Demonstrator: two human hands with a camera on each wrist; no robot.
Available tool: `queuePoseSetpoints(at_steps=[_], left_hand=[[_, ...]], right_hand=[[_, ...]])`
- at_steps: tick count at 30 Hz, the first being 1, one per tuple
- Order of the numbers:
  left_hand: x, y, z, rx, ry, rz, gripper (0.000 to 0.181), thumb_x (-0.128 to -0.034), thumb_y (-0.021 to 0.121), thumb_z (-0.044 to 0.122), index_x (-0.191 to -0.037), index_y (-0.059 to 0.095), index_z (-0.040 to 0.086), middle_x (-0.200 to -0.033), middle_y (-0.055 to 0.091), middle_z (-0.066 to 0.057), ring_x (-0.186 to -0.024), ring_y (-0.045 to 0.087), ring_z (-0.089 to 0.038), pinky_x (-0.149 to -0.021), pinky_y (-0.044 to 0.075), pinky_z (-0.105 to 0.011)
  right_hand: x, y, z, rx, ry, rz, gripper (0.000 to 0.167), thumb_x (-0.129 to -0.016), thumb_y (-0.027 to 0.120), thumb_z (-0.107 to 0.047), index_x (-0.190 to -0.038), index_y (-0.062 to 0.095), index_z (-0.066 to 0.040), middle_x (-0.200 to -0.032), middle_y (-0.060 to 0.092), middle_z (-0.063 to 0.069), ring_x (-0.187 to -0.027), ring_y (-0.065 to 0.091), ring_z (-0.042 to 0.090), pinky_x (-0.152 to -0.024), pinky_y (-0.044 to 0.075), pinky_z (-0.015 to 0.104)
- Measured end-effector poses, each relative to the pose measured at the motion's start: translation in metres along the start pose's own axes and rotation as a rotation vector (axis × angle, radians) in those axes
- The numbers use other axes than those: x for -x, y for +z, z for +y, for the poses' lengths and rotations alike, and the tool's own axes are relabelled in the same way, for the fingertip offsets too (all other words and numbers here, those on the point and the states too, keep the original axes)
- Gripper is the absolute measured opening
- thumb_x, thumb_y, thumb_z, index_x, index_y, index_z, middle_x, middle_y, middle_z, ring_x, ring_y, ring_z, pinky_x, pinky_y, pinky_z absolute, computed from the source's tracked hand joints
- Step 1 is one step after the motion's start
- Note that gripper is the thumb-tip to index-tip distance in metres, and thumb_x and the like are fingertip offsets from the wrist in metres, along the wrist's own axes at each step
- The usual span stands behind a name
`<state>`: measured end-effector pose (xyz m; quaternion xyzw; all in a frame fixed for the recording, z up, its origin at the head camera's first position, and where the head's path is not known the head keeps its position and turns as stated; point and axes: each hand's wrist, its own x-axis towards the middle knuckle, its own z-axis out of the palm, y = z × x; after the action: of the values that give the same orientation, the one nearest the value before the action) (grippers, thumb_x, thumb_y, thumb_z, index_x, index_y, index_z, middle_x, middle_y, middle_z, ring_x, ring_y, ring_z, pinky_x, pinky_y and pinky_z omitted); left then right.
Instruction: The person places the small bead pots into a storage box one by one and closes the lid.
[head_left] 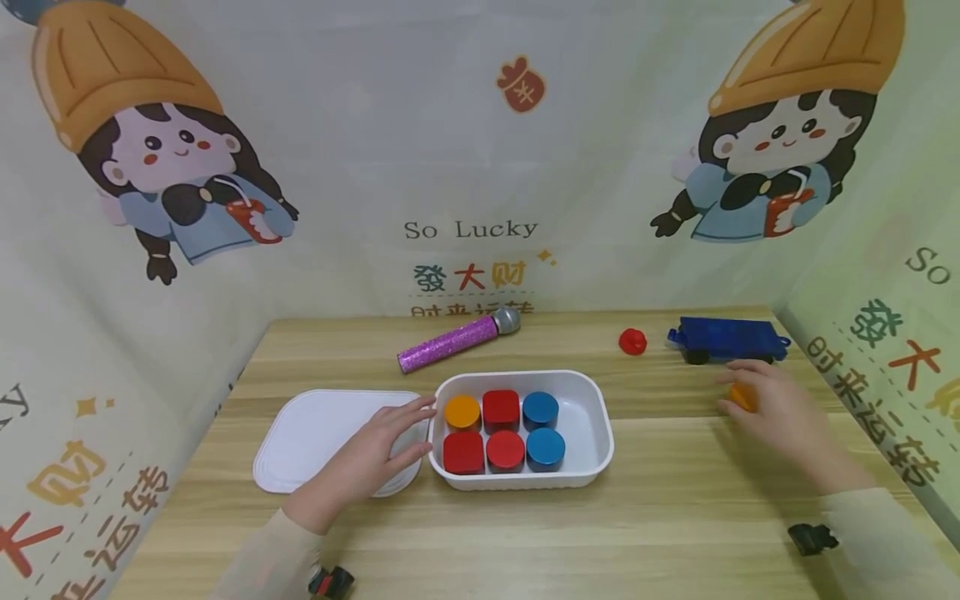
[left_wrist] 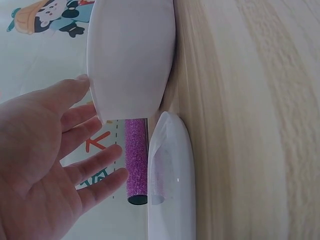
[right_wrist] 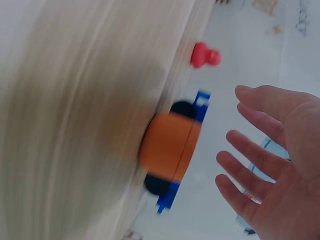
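Note:
My left hand has its fingers extended at the left end of a white container, the fingertips at its rim. In the container stand two blue round pieces, red pieces and an orange round piece. In the left wrist view the thumb of the left hand touches the container wall. At the right, my right hand is over another orange piece. The right wrist view shows the right hand with spread fingers, apart from this orange piece.
A white lid lies left of the container. Behind are a glittery purple microphone, a small red object and a blue wheeled toy. A printed cloth hangs around the table.

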<state>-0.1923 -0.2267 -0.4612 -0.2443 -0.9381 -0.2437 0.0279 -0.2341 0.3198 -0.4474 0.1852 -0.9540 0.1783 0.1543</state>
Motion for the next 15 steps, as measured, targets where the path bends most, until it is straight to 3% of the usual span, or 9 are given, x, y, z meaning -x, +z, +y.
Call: queuePoseSetpoints(at_steps=[8,15], left_hand=[[-0.001,0.002,-0.002,-0.009,0.008,0.006,0.052,-0.1002,0.069,0.030,-0.147,0.058,0.011,-0.160,0.049,-0.009,-0.140,0.051,-0.035,-0.117,0.043,-0.057],[0.000,0.002,-0.001,-0.015,0.020,0.020,0.051,-0.0992,0.070,0.028,-0.146,0.059,0.009,-0.159,0.050,-0.010,-0.139,0.052,-0.035,-0.116,0.044,-0.057]], right_hand=[[0.007,-0.004,0.025,0.011,0.095,-0.094,0.043,-0.090,0.080,-0.021,-0.121,0.069,0.006,-0.132,0.057,0.042,-0.115,0.056,0.061,-0.095,0.048,0.072],[0.010,0.000,0.029,-0.020,0.067,-0.085,0.038,-0.089,0.082,-0.018,-0.116,0.071,0.007,-0.118,0.068,0.033,-0.106,0.064,0.052,-0.091,0.052,0.067]])
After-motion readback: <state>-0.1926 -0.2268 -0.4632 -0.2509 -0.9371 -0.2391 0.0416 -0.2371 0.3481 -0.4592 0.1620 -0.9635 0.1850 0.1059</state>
